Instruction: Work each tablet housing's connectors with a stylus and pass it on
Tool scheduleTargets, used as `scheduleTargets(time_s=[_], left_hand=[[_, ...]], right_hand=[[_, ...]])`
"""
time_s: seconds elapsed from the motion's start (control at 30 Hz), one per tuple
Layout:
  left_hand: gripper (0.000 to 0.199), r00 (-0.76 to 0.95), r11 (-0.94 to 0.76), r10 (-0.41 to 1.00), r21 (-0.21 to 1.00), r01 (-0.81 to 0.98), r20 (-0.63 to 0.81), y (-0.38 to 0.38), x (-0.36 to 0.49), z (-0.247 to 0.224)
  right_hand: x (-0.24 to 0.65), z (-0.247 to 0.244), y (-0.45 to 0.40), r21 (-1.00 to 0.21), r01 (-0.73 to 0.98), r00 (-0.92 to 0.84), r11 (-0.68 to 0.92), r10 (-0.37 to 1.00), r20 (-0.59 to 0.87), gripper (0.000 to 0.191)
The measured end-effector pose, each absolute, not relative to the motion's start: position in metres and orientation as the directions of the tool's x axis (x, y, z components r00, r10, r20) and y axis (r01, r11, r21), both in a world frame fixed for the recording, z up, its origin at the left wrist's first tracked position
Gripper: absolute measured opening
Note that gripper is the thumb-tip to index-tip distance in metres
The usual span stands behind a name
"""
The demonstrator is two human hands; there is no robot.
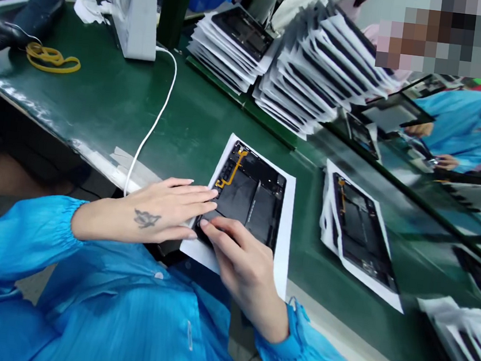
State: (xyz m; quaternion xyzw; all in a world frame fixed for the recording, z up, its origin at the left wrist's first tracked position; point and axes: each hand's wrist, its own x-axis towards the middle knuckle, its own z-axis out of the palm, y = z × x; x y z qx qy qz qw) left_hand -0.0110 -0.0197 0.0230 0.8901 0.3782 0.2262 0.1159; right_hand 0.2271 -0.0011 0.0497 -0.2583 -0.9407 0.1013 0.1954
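A black tablet housing with an orange flex cable along its left side lies on a white sheet in front of me. My left hand lies flat, palm down, its outstretched fingertips touching the housing's left edge. Over the housing's near left corner, my right hand is closed, thumb and forefinger pressed together. Whatever may be between those fingers is hidden or too small to make out.
Stacks of housings with paper sheets stand at the back. Another housing lies to the right. A white cable crosses the green bench. A black heat gun rests far left. A co-worker in blue works opposite.
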Motion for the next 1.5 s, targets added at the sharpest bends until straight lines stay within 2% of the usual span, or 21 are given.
scheduleTargets(time_s=[0.13,0.23,0.33,0.5,0.73,0.97,1.13,1.27,1.5], left_hand=[[0.051,0.614,-0.697,0.717,0.339,0.632,0.33,-0.021,-0.011,0.021],[0.044,0.606,-0.711,0.703,0.327,0.623,0.373,-0.022,-0.009,0.023],[0.031,0.599,-0.729,0.684,0.373,0.574,0.416,-0.02,-0.002,0.028],[0.017,0.682,-0.768,0.637,0.371,0.522,0.359,-0.012,0.021,0.041],[0.02,0.742,-0.757,0.623,0.429,0.492,0.248,-0.005,0.038,0.048],[0.021,0.749,-0.72,0.637,0.491,0.491,0.183,-0.005,0.042,0.044],[0.02,0.715,-0.649,0.685,0.564,0.51,0.142,-0.005,0.042,0.051],[0.02,0.673,-0.582,0.731,0.622,0.524,0.117,-0.005,0.043,0.058],[0.021,0.662,-0.607,0.732,0.598,0.524,0.163,-0.005,0.045,0.055]], right_hand=[[0.232,0.054,0.004,-0.355,0.448,-0.741,0.82,0.563,0.366,0.03],[0.245,0.062,0.002,-0.447,0.543,-0.542,0.711,0.703,0.461,0.033],[0.261,0.062,-0.008,-0.496,0.616,-0.396,0.613,0.784,0.478,0.031],[0.275,0.052,-0.025,-0.536,0.658,-0.286,0.528,0.834,0.471,0.027],[0.279,0.043,-0.028,-0.615,0.645,-0.173,0.453,0.871,0.46,0.019],[0.286,0.036,-0.027,-0.637,0.572,-0.203,0.516,0.842,0.5,0.021],[0.281,0.038,-0.023,-0.587,0.51,-0.381,0.629,0.777,0.501,0.026],[0.271,0.04,-0.018,-0.501,0.516,-0.502,0.694,0.72,0.48,0.02],[0.263,0.036,-0.014,-0.47,0.544,-0.535,0.695,0.719,0.444,0.018]])
